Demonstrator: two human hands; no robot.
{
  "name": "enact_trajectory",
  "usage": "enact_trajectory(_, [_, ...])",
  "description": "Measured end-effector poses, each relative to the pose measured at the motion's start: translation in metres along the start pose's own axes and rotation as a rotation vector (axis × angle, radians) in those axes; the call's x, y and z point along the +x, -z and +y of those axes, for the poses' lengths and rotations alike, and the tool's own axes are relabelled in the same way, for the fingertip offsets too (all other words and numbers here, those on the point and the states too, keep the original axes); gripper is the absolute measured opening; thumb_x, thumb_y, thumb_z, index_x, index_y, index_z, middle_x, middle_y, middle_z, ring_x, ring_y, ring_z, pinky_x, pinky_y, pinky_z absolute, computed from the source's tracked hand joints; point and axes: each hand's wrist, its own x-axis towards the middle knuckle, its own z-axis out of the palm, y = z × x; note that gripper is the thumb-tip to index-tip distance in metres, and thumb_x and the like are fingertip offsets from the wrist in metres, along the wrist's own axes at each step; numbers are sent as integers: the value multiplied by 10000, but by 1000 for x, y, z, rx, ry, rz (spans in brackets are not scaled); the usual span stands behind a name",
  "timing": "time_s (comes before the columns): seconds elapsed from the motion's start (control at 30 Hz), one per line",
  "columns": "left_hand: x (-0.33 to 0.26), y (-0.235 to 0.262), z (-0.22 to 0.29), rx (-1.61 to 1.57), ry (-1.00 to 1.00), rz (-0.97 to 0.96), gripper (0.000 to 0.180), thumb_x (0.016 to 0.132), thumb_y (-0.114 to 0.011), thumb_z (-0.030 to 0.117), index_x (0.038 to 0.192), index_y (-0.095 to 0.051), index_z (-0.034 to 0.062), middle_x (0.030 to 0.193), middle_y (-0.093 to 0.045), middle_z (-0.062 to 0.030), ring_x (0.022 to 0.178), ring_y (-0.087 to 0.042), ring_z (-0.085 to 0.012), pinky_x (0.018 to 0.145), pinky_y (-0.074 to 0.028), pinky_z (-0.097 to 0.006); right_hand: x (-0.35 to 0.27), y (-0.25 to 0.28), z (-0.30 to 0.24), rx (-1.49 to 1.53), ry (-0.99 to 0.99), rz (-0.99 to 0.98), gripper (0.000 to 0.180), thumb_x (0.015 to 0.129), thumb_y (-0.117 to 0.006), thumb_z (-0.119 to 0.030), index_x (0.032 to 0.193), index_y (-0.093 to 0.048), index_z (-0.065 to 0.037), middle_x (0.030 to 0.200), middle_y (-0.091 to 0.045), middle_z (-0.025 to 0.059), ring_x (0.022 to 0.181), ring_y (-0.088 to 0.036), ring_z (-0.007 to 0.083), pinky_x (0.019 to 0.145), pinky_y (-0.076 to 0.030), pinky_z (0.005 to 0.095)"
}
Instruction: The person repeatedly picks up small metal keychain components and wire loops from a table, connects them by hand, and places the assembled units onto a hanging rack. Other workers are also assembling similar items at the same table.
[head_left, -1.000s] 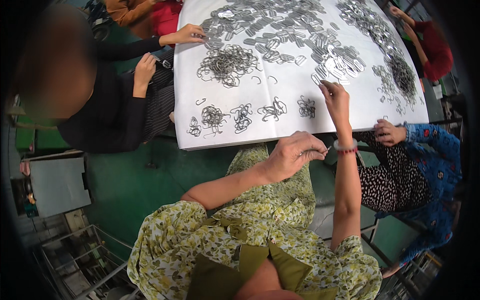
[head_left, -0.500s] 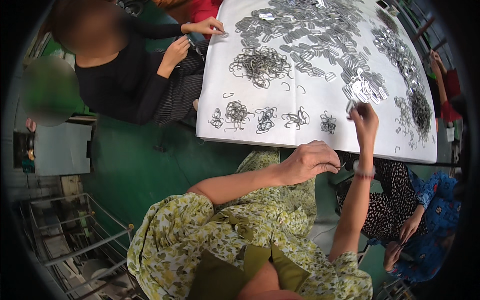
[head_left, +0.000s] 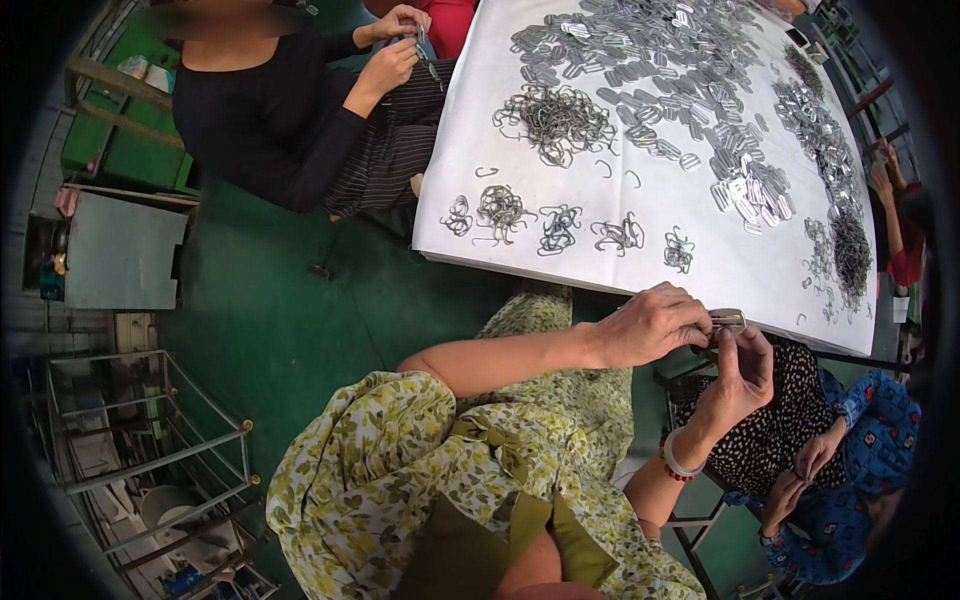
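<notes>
Centrally, just below the near edge of the white bench [head_left: 600, 270], the left hand [head_left: 650, 325] and the right hand [head_left: 735, 375] met over a small flat metal piece [head_left: 728, 320]. The left hand was closed, its fingers [head_left: 690, 318] pinching the piece from the 9 o'clock side; the right hand was pressed together, its fingertips [head_left: 725, 340] touching the same piece from 6 o'clock. The piece was thus held in the air between both hands, off the bench and above the lap.

The step in hand appeared to be fitting or checking a single piece taken from the stock on the bench. The next move would probably call for a firm two-handed pinch and a careful turn of the piece, since it was small and thin.

At 12 o'clock from the hands lay five small bundles of bent wire clips [head_left: 560, 228] in a row, a larger tangle of wire clips [head_left: 555, 118] beyond them, and a wide scatter of flat metal plates [head_left: 690, 110].

A person in black [head_left: 270, 120] sat at 11 o'clock with both hands raised, and another person's hands [head_left: 810, 460] showed at 4 o'clock.

Whether a wire clip was already joined to the held piece could not be made out; fingers covered most of it. The far bench edge was cut off.
</notes>
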Motion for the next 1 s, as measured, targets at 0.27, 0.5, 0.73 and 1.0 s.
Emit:
enact_trajectory(0.27, [-27, 9, -15, 78, 47, 107, 211, 766, -744, 112, 929, -634, 36, 817, -652, -70, 826, -628, -261, 755, -494, -374, -11, -2, 20, 125, -96, -19, 221, 734, -667, 115, 942, -636, 48, 1036, -636, 187, 870, -618, 160, 794, -487, 271])
enact_trajectory(0.5, [-68, 157, -47, 724, 485, 219, 133, 809, -703, 129, 868, -668, 14, 825, -656, -137, 793, -628, -338, 723, -504, -411, -15, 3, 19, 67, -101, -79, 190, 712, -679, 113, 878, -629, 37, 1027, -615, 173, 978, -567, 202, 839, -451, 297])
enact_trajectory(0.73, [-91, 189, -78, 975, 670, 81, 129, 805, -684, 112, 873, -675, 3, 841, -667, -178, 757, -645, -340, 687, -501, -421, -17, 2, 17, 41, -67, -141, 202, 710, -688, 111, 889, -628, 37, 994, -610, 152, 962, -569, 206, 839, -446, 303])
enact_trajectory(1.0, [-86, 198, -107, 1093, 592, -62, 242, 811, -543, 40, 1011, -664, -24, 949, -660, -231, 886, -627, -404, 808, -490, -443, -21, 2, 9, -102, -38, -50, 220, 683, -721, 88, 887, -663, 29, 960, -629, 99, 911, -595, 182, 797, -487, 288])
